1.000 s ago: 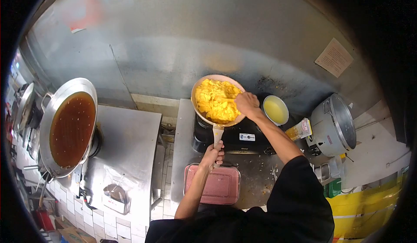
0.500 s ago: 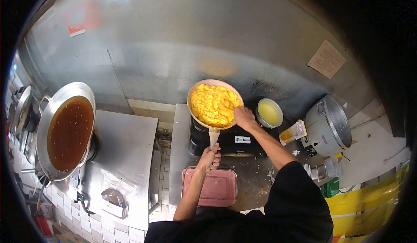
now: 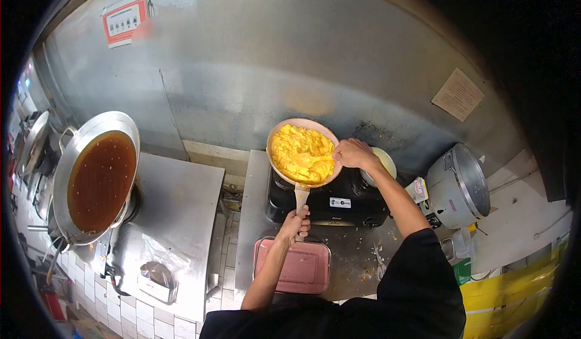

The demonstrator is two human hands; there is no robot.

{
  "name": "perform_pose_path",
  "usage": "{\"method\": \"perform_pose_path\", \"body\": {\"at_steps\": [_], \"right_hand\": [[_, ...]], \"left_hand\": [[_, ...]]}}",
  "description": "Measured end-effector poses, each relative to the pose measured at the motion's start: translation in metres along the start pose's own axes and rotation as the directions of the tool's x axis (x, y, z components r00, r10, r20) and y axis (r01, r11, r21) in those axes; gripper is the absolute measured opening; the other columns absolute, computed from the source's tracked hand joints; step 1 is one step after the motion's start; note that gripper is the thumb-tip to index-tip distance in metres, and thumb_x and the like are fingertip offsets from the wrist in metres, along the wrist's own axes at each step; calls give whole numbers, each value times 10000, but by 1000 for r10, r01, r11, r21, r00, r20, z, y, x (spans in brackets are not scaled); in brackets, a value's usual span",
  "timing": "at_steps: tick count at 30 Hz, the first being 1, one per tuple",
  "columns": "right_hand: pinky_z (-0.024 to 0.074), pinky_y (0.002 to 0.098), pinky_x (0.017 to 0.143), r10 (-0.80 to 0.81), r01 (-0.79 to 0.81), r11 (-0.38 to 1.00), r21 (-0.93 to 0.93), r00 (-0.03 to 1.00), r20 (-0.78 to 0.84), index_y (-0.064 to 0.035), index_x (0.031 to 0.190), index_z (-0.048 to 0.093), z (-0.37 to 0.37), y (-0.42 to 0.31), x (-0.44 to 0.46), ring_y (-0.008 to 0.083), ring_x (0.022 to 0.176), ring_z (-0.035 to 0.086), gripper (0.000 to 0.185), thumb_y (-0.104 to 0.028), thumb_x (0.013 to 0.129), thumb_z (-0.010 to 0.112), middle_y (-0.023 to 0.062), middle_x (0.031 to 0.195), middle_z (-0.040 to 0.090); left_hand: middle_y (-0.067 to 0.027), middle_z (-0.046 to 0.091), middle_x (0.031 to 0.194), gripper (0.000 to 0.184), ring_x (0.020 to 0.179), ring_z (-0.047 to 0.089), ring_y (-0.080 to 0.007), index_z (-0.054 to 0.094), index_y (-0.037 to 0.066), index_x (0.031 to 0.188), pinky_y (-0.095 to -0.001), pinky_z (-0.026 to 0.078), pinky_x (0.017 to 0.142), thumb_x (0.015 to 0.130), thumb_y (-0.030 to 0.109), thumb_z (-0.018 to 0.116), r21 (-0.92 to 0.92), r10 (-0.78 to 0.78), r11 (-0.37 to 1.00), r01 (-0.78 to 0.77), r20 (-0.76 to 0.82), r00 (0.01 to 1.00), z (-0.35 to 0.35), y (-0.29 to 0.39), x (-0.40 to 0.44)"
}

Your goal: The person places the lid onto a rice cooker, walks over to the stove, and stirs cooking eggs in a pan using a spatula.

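Scrambled eggs [image 3: 296,145] fill a light-coloured frying pan [image 3: 332,134] that sits on a black portable gas stove [image 3: 357,213]. My left hand [image 3: 294,225] is closed round the pan's pale handle [image 3: 301,197]. At the pan's right rim, my right hand [image 3: 357,155] grips a yellow spatula [image 3: 324,158], whose far end is in the eggs. Behind that hand stands a bowl of pale yellow liquid [image 3: 385,160], partly covered by the hand and wrist.
A pink tray [image 3: 302,272] lies below the pan handle. To the left is a large wok [image 3: 60,187] of brown liquid. A tall metal pot [image 3: 451,203] and a small carton [image 3: 417,190] stand right. A metal wall [image 3: 242,66] rises behind the stove.
My right hand has moved right and slightly up relative to the pan, baring more of the spatula and covering part of the bowl. The eggs have shifted. My left hand keeps its hold.
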State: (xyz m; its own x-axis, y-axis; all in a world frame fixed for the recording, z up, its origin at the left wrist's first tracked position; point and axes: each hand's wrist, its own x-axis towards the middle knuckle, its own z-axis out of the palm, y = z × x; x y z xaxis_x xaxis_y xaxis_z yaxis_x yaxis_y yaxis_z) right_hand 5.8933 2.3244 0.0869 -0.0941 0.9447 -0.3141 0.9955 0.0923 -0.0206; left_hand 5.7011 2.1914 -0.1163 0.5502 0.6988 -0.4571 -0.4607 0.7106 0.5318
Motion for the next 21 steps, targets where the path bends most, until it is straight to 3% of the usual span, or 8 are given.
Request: {"method": "perform_pose_path", "body": {"at_steps": [2, 3, 6, 7, 11, 15, 18, 21], "right_hand": [[525, 465, 900, -76, 79, 996, -43, 995, 68, -152, 1002, 768, 5, -3, 4, 368, 1013, 678, 245, -323, 882, 639, 164, 1043, 722], [529, 445, 903, -125, 131, 990, -48, 985, 115, -100, 1005, 766, 10, -5, 4, 351, 1027, 683, 281, -312, 854, 661, 175, 1046, 725], [533, 423, 907, 51, -7, 928, -372, 993, 109, -31, 980, 760, 29, 9, 33, 333, 1050, 683, 303, -282, 840, 664, 201, 1055, 721], [545, 413, 881, 9, 29, 906, -422, 996, 90, 2, 942, 755, 34, 27, 48, 330, 1009, 698, 260, -206, 824, 654, 212, 996, 728], [572, 439, 736, -245, 93, 860, -502, 938, -245, -20, 815, 758, 43, 37, 83, 338, 813, 725, 167, -113, 772, 626, 194, 875, 729], [565, 441, 695, -402, 159, 829, -537, 837, -372, -11, 758, 746, 30, 26, 72, 351, 770, 715, 180, -161, 765, 647, 200, 782, 704], [556, 442, 684, -422, 213, 806, -552, 861, -283, -11, 754, 742, -5, 23, 39, 360, 768, 707, 179, -174, 776, 671, 210, 777, 696], [547, 453, 711, -302, 241, 878, -413, 949, -89, -1, 800, 752, -26, 16, 15, 373, 799, 699, 225, -222, 780, 716, 234, 813, 696]], "left_hand": [[79, 301, 620, 310, 465, 247, -37, 458, 123, 958, -217, 201, 402, 1001, 399, 593, 8, -15, 1000, 15, -10, 1000, 1, -1, -3], [79, 301, 621, 312, 467, 244, -36, 457, 123, 956, -215, 202, 403, 1001, 400, 593, 14, -20, 1000, 20, -14, 1000, 2, -1, -4], [78, 306, 622, 314, 471, 241, -32, 454, 123, 954, -212, 206, 405, 1001, 401, 593, 22, -16, 1000, 17, -17, 1000, 3, 0, -5], [77, 309, 622, 314, 473, 241, -31, 454, 123, 954, -211, 207, 405, 1002, 401, 592, 25, -11, 1000, 11, -19, 1000, 2, 0, -6], [72, 312, 635, 307, 477, 243, -31, 454, 127, 953, -212, 212, 404, 1004, 398, 589, 37, -20, 999, 21, -38, 999, 6, 2, -6], [69, 311, 634, 309, 475, 248, -35, 450, 121, 962, -214, 213, 402, 1006, 396, 584, 32, -22, 999, 23, -4, 1000, 4, 2, -4], [63, 313, 631, 320, 469, 257, -37, 447, 108, 985, -216, 213, 397, 1007, 399, 579, 18, -22, 1000, 22, -7, 1000, 1, 0, -3], [64, 312, 631, 316, 471, 256, -36, 452, 107, 985, -215, 212, 397, 1008, 396, 576, 15, -18, 1000, 18, -24, 1000, 4, 3, -5]]}}
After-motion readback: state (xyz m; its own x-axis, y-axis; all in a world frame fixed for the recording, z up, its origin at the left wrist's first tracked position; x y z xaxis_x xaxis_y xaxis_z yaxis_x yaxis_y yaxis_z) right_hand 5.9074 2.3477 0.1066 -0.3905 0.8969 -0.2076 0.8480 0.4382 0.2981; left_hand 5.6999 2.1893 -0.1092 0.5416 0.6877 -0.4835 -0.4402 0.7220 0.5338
